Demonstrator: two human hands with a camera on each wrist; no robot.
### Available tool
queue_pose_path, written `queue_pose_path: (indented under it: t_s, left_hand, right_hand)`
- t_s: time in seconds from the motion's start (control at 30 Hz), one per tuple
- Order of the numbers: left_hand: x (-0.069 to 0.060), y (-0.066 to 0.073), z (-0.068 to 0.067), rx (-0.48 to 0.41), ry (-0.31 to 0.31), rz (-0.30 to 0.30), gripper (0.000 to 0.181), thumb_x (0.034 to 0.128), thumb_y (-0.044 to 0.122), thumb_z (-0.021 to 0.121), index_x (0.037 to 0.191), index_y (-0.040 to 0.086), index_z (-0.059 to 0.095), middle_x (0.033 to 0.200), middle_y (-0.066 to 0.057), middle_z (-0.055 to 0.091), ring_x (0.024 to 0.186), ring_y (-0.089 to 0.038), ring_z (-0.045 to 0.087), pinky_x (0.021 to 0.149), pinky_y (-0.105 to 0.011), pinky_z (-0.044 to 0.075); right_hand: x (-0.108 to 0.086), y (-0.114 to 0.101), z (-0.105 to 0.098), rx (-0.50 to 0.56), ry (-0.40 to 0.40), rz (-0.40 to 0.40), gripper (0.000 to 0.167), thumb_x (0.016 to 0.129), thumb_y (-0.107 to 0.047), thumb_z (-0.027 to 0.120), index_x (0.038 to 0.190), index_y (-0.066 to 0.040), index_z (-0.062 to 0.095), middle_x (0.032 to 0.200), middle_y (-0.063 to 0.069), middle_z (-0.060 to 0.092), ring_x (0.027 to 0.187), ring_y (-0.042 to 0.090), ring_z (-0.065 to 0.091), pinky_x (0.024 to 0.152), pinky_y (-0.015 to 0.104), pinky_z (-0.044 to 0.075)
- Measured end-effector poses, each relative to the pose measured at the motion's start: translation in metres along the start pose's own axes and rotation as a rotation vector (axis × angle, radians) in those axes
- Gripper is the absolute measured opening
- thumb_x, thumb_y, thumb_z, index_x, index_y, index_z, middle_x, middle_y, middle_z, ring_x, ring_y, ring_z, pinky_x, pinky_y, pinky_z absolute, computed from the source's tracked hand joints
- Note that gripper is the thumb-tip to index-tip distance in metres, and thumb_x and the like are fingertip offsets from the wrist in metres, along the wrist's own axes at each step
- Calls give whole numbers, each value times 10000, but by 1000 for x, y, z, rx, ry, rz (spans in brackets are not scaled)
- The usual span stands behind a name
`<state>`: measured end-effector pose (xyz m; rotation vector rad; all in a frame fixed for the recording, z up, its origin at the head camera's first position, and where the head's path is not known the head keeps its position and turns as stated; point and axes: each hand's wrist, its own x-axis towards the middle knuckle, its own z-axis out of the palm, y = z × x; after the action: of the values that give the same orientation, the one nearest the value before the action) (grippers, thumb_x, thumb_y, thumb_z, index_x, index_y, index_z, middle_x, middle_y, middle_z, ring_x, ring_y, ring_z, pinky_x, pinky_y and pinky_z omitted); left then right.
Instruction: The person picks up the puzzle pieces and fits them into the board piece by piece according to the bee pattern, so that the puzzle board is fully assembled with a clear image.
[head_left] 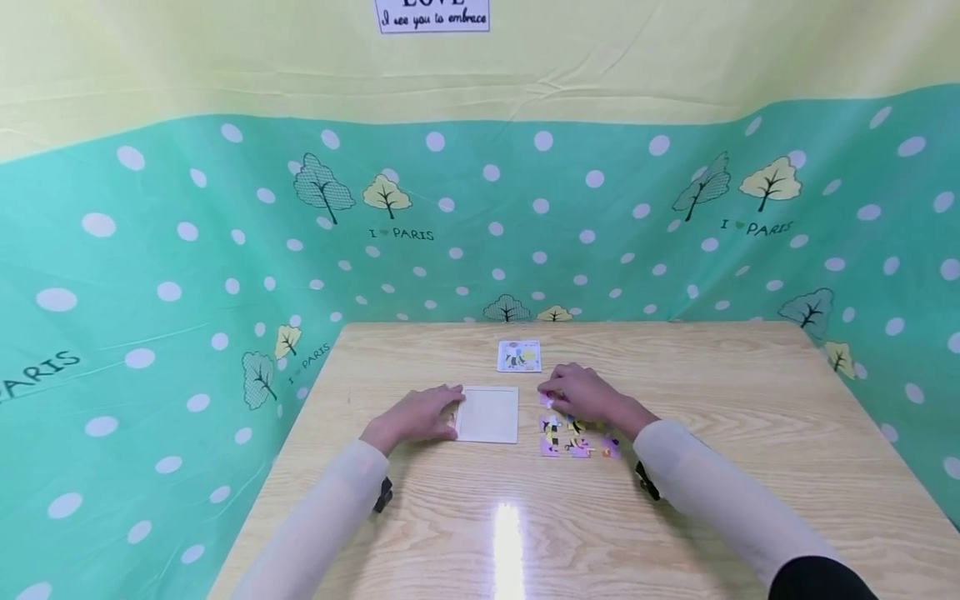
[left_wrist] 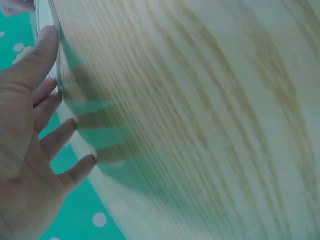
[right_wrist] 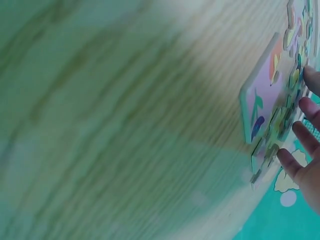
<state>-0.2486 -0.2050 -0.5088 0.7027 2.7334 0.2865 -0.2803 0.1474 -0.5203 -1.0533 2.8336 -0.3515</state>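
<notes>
A square white puzzle tray (head_left: 487, 414) with a raised rim lies flat on the table. My left hand (head_left: 420, 414) is at its left edge, thumb and fingertips touching the rim; in the left wrist view the fingers are spread and only lightly bent. To the tray's right lie several pink and yellow jigsaw pieces (head_left: 579, 447). My right hand (head_left: 585, 393) reaches over their upper part, its bent fingers at a pink jigsaw piece (head_left: 545, 399) at the upper left. Whether they pinch it is hidden. The right wrist view shows fingertips close to the jigsaw pieces (right_wrist: 262, 102).
Behind the tray lies a small picture card (head_left: 519, 357) with a yellow and black figure. Wood-grain table (head_left: 420, 533) surrounds everything, with a bright glare streak in front. A green dotted curtain (head_left: 487, 225) hangs along the table's back and sides.
</notes>
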Motion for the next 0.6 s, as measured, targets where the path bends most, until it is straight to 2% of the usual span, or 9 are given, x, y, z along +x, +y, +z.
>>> queue_pose_path:
  t_s: [0.4,0.6]
  left_hand:
    - [4,1,4,42,17,33,659,874,488,758,1429,174,592,1626,-62,409,1506,-338,386,1196,-577,364]
    - [4,-1,6,62,9,8,661,883,503,742,1444,193,580,1637,-37,393,1522,-312,365,1194,-587,359]
  right_hand:
    - [-2,-3,-2,17,19,37,335,973,-263,698,1300,-194,710,1129,-2,687,1024,200,584,871,430,496]
    - [0,-4,-1,34,16,27,343,969,-270,700,1302,-190,706,1105,-4,685,1001,190,581,883,433,497]
